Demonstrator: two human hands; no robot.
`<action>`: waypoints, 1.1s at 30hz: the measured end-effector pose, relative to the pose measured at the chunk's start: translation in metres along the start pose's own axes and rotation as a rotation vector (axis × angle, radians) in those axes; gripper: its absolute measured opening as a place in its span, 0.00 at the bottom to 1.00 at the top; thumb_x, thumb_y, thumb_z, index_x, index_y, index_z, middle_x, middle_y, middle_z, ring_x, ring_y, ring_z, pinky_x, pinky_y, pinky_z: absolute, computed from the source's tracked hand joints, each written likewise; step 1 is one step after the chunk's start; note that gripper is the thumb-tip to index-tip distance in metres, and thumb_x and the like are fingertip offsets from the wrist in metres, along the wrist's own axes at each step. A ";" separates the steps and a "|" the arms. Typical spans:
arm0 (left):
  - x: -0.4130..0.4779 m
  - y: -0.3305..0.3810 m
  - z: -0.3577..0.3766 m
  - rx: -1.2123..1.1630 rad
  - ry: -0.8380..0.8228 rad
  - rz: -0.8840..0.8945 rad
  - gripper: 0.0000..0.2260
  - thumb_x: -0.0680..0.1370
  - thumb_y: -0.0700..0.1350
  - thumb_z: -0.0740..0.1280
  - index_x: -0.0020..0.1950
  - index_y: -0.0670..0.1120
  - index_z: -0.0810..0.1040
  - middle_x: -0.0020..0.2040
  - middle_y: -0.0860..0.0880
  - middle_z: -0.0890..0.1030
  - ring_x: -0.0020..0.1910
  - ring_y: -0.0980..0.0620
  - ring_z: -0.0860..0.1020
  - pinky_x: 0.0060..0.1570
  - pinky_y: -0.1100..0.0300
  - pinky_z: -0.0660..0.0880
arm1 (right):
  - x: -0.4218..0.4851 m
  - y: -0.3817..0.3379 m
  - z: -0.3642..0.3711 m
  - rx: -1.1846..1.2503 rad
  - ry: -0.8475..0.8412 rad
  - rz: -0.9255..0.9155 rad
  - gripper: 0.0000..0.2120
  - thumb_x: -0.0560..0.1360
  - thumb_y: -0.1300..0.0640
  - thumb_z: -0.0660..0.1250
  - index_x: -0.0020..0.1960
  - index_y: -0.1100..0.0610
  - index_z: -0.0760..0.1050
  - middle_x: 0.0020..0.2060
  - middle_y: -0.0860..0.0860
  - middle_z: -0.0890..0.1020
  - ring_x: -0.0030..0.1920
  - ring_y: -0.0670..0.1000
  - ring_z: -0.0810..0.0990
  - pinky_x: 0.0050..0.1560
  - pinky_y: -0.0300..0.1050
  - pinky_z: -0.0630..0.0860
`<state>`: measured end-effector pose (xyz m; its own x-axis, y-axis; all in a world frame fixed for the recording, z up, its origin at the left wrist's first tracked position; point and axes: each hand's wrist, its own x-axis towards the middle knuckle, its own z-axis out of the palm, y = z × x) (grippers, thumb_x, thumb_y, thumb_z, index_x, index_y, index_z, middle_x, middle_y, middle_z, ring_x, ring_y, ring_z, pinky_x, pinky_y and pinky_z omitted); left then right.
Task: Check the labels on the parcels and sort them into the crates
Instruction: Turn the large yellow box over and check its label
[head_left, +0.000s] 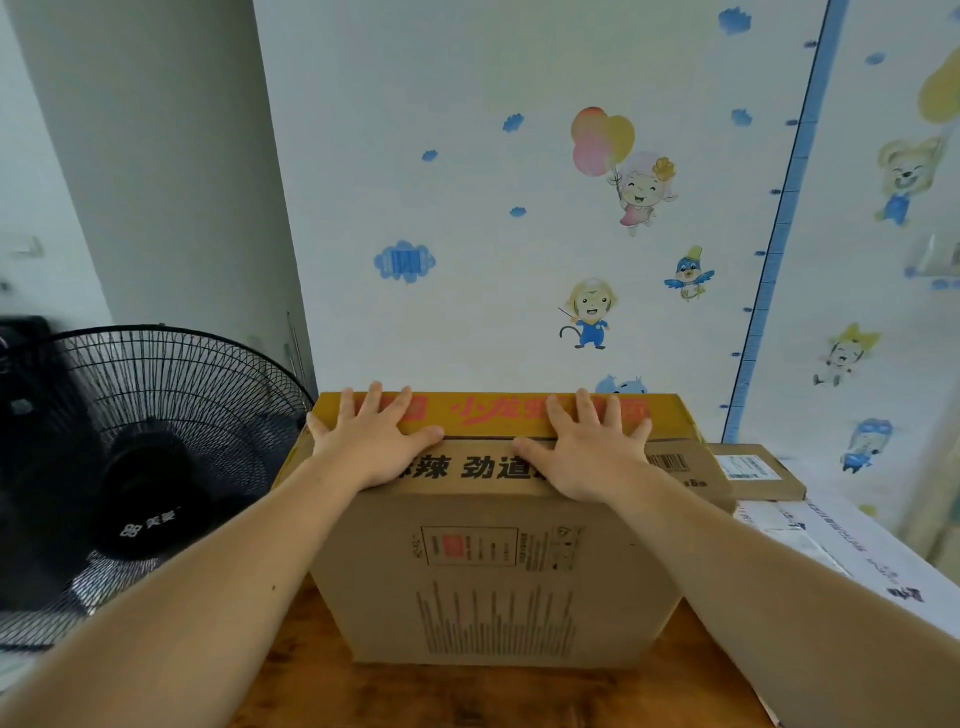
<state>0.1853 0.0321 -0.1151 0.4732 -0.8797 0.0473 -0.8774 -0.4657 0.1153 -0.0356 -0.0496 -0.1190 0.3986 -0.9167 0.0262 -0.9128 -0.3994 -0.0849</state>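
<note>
A large brown cardboard box (493, 582) with printed black text and a yellow far flap stands on the wooden table (467, 696) in front of me. My left hand (371, 441) lies flat on the box's top at the left, fingers spread straight over the yellow flap. My right hand (592, 449) presses the top in the same way at the right. A small flat brown parcel (753, 470) with a white label lies to the right of the box. A white parcel (852, 551) with printed text lies in front of it.
A black standing fan (140, 467) stands close to the table's left side. Behind the box rises a wall with cartoon stickers (592, 312). No crate shows in this view.
</note>
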 end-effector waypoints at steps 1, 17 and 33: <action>0.004 0.004 0.001 -0.011 -0.012 -0.013 0.35 0.76 0.73 0.47 0.79 0.61 0.42 0.81 0.52 0.40 0.79 0.43 0.39 0.72 0.31 0.40 | 0.005 0.000 -0.001 0.006 -0.009 0.000 0.41 0.75 0.25 0.43 0.80 0.44 0.39 0.80 0.51 0.39 0.78 0.62 0.38 0.72 0.72 0.41; 0.081 0.020 -0.001 -0.037 -0.152 -0.035 0.32 0.79 0.70 0.46 0.80 0.60 0.44 0.81 0.50 0.41 0.79 0.42 0.41 0.72 0.33 0.40 | 0.093 0.004 -0.005 0.042 -0.120 0.023 0.40 0.75 0.25 0.46 0.80 0.42 0.44 0.80 0.51 0.42 0.79 0.62 0.41 0.73 0.72 0.41; 0.087 0.026 -0.009 -0.020 -0.211 0.154 0.29 0.80 0.68 0.48 0.79 0.61 0.48 0.81 0.55 0.44 0.80 0.46 0.42 0.71 0.28 0.40 | 0.086 -0.007 -0.018 0.107 -0.072 -0.203 0.28 0.80 0.34 0.49 0.77 0.43 0.60 0.78 0.45 0.59 0.78 0.51 0.55 0.76 0.64 0.47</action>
<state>0.2045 -0.0560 -0.0992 0.3051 -0.9417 -0.1415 -0.9352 -0.3244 0.1421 0.0031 -0.1255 -0.0986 0.5820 -0.8130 -0.0174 -0.8002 -0.5688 -0.1901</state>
